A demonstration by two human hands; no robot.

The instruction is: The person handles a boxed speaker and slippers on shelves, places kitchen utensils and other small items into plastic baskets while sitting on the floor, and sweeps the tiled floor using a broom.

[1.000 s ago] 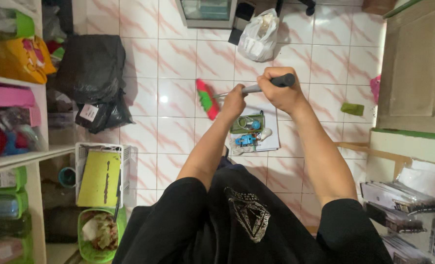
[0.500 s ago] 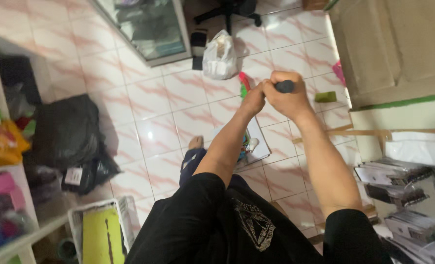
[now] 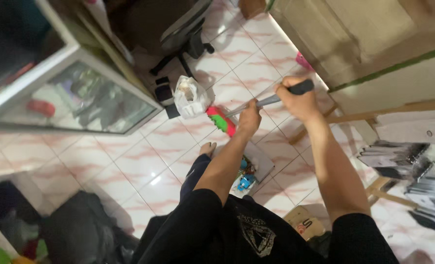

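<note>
Both hands gripping grey broom handle (image 3: pixel 268 101), right hand (image 3: pixel 295 100) closed at black grip end, left hand (image 3: pixel 249 116) wrapped lower; keep red-green bristle head (image 3: pixel 221 120) flat beside white plastic bag (image 3: pixel 190 98).

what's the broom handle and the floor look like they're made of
Broom handle: looks like grey metal tube, smooth with a dull sheen; its black end in the right hand may be plastic or rubber. Floor: glossy ceramic-looking tiles, white with pink veining, grout lines and reflections showing.
</note>
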